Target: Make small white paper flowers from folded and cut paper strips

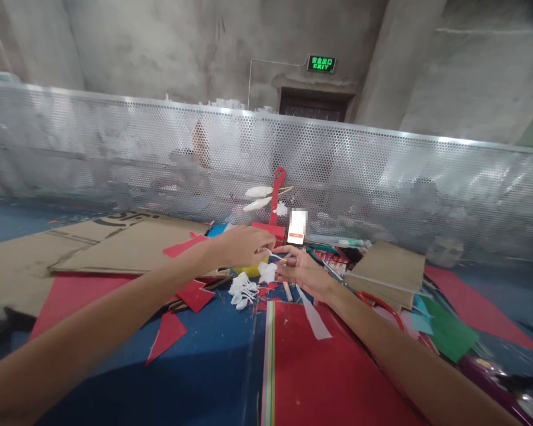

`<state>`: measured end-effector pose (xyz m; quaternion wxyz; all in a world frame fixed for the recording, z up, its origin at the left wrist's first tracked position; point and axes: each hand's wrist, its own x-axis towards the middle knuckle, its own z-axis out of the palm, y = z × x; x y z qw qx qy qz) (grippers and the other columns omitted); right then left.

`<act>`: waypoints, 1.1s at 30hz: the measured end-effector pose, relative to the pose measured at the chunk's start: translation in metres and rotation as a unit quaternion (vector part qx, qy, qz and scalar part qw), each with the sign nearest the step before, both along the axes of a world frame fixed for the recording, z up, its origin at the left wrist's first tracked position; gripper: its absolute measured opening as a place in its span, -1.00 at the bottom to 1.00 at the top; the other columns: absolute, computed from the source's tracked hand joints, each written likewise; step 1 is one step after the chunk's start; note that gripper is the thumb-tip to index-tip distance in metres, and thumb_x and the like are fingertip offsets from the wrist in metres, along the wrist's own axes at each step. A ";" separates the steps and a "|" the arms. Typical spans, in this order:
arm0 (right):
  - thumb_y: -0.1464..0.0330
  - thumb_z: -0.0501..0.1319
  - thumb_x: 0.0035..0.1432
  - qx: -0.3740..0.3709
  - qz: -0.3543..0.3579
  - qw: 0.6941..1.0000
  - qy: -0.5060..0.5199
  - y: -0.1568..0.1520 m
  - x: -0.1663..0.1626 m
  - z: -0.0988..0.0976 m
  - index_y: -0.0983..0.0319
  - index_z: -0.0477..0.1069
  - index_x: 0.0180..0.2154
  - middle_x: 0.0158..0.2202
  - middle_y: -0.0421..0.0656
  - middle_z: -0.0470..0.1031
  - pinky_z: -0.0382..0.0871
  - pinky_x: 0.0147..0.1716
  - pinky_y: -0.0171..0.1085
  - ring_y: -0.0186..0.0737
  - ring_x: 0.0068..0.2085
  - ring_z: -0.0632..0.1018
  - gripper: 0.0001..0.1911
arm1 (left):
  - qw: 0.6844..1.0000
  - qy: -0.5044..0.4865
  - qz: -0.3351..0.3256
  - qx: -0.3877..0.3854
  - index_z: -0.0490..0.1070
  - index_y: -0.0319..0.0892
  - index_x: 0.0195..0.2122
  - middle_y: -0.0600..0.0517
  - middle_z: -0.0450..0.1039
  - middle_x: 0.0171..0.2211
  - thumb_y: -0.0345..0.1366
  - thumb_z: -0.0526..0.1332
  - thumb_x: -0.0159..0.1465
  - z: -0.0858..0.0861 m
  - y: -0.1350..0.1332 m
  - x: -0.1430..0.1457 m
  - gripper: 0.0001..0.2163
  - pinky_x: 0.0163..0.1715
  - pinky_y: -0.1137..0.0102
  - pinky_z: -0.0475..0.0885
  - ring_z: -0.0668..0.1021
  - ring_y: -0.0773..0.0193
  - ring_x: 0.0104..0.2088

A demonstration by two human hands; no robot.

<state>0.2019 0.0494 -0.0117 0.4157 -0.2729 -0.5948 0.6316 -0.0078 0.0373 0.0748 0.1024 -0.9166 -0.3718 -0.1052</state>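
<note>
My left hand (242, 245) and my right hand (302, 272) meet above the blue table (204, 361). Both pinch a small crumpled piece of white paper (267, 271) with a thin white stick (276, 256) running through it. The left fingers grip the stick's upper end, and the right fingers hold it from the other side. Just below lies a cluster of several finished white paper pieces (242, 291). Red paper scraps (194, 294) lie beside them.
Brown cardboard sheets (115, 245) lie at left, more cardboard (391, 266) at right. A red paper sheet (328, 373) is in front, scissors with red handles (373, 299) and green paper (448, 334) to the right. A red stand (275, 204) with white shapes stands by the perforated metal screen (382, 177).
</note>
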 end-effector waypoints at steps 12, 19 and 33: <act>0.21 0.53 -0.23 0.001 -0.037 0.999 0.008 0.004 -0.001 -0.001 0.27 0.55 -0.32 -0.38 -0.18 0.58 0.50 -0.19 -0.29 -0.33 -0.35 0.59 -0.58 | 0.999 0.015 -0.028 -0.036 0.47 -0.13 -0.21 -0.01 0.53 -0.24 -0.37 0.07 0.25 -0.001 -0.007 0.005 -0.80 -0.32 0.36 0.24 0.52 0.21 -0.24; 0.22 0.54 -0.25 -0.005 -0.034 0.999 0.018 0.006 -0.002 -0.002 0.27 0.56 -0.38 -0.40 -0.19 0.57 0.48 -0.18 -0.27 -0.31 -0.36 0.58 -0.63 | 0.998 0.005 -0.043 -0.048 0.45 -0.12 -0.24 0.01 0.54 -0.25 -0.35 0.07 0.26 -0.002 -0.006 0.005 -0.83 -0.34 0.37 0.23 0.51 0.25 -0.29; 0.23 0.54 -0.25 -0.016 -0.078 0.996 0.033 0.006 0.001 0.000 0.25 0.57 -0.37 -0.41 -0.21 0.57 0.48 -0.19 -0.32 -0.35 -0.34 0.57 -0.64 | 0.985 0.052 -0.045 -0.161 0.48 -0.17 -0.32 0.01 0.52 -0.40 -0.33 0.11 0.26 -0.013 0.018 -0.016 -0.85 -0.45 0.42 0.21 0.44 0.32 -0.47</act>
